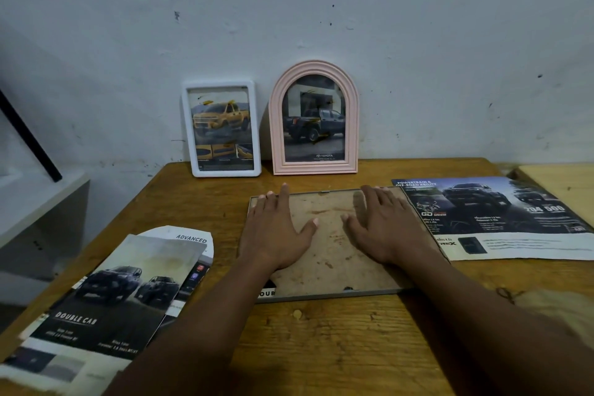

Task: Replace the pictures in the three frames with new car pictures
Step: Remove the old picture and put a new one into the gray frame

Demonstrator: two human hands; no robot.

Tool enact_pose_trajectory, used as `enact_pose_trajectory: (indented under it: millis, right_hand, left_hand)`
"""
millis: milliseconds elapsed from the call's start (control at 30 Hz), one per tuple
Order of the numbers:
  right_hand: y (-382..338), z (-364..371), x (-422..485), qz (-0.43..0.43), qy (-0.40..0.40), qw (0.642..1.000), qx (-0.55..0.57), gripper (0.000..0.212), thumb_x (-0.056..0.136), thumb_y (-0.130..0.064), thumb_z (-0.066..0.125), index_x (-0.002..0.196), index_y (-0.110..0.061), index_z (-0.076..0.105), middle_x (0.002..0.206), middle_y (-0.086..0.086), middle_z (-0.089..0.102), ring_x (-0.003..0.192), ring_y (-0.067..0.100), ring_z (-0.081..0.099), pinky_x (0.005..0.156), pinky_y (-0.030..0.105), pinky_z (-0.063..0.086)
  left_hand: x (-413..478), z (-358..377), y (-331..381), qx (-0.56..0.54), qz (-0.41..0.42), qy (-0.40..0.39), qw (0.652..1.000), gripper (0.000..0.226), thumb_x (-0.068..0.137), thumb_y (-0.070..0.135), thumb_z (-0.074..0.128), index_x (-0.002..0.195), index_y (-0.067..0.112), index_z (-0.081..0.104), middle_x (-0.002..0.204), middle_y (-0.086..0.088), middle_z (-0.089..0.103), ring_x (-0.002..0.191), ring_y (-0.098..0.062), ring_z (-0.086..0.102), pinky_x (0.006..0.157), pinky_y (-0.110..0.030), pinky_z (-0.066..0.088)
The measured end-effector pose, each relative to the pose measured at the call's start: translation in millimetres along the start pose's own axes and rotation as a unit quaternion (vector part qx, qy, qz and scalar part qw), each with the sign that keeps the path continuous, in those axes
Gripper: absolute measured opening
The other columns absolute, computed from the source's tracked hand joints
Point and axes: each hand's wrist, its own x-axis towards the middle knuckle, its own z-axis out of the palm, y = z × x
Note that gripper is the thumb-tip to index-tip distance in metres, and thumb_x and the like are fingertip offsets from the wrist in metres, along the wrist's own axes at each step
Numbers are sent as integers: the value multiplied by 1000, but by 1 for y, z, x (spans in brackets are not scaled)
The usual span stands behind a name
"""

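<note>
A thin grey rectangular frame point(331, 294) lies face down in the middle of the wooden table, its brown stained backing board point(328, 244) up. My left hand point(276, 231) lies flat on the left part of the board, fingers spread. My right hand point(382, 228) lies flat on the right part. A strip of printed paper pokes out at the frame's lower left corner. Against the wall stand a white rectangular frame point(221, 128) with a yellow pickup picture and a pink arched frame point(315, 119) with a dark pickup picture.
Loose car brochure pages point(109, 299) lie at the table's front left, one cut in an arch shape. A large car brochure sheet point(495, 219) lies to the right of the frame. A grey shelf point(38, 202) stands left of the table point(321, 347); a lighter board sits at far right.
</note>
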Motion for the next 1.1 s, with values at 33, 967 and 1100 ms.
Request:
enact_pose_trajectory:
  millis: [33,967,1100]
  right_hand:
    - [-1,-2,-1,5,8,1000,17,78,94,-66,30,154,-18,19,159,12,30,149,29,22,120,46,21]
    - [31,-43,-40,178,91,950,241,26,89,-39,61,113,-29,56,111,2,64,103,25,59,98,49,44]
    - [36,-72,-35,179,111,901,380,22,91,-24,66,111,-23,59,98,-2,64,84,15,61,74,37,53]
  left_hand:
    - [0,-1,-1,-41,-4,21,999,94,93,71,44,163,23,3,167,-12,21,155,-30,15,123,-45,19]
    - [-38,-6,-4,-73,-10,47,996,71,93,61,52,154,30,32,156,-5,37,148,-27,27,113,-55,37]
    - [-33,-6,-6,-144,-18,68,987,71,89,64,54,151,32,39,151,2,44,138,-21,41,108,-50,43]
